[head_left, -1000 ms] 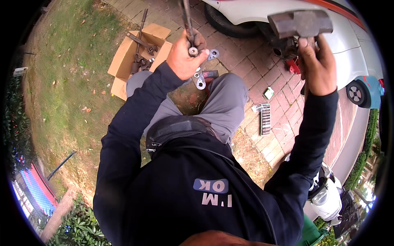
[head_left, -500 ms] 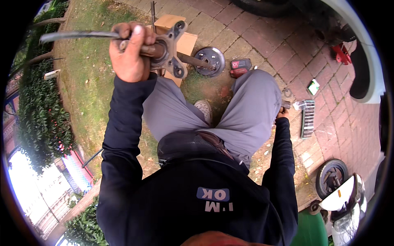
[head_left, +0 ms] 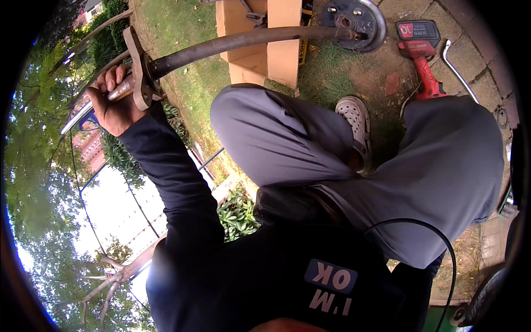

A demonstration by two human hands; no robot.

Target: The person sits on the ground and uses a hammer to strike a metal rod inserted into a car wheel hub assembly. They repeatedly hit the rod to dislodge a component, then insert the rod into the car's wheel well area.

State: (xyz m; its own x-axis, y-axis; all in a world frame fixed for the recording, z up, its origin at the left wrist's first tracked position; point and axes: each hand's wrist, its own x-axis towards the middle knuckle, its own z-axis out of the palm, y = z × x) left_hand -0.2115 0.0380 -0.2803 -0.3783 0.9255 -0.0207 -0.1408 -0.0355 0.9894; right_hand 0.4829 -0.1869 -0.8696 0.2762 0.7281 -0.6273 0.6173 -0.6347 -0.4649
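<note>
While your left grip (head_left: 117, 105) clasps the flanged shaft (head_left: 232, 43) at upper left, a cardboard box (head_left: 283, 52) at top centre holds metal parts (head_left: 256, 17) on grass (head_left: 188, 33); your hidden right grip's state I cannot tell

SITE: outdoor work spot | grass (head_left: 182, 22) | stone paving (head_left: 456, 27) | trees (head_left: 36, 182) | power tool (head_left: 418, 50)

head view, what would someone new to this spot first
Probably the long rusty metal shaft, spanning the upper part from the left hand at far left, with a metal flange around it near the hand. Its other end appears over a round, silver-rimmed disc at the top. The red and black power tool stands out at upper right, near the right knee.
</note>
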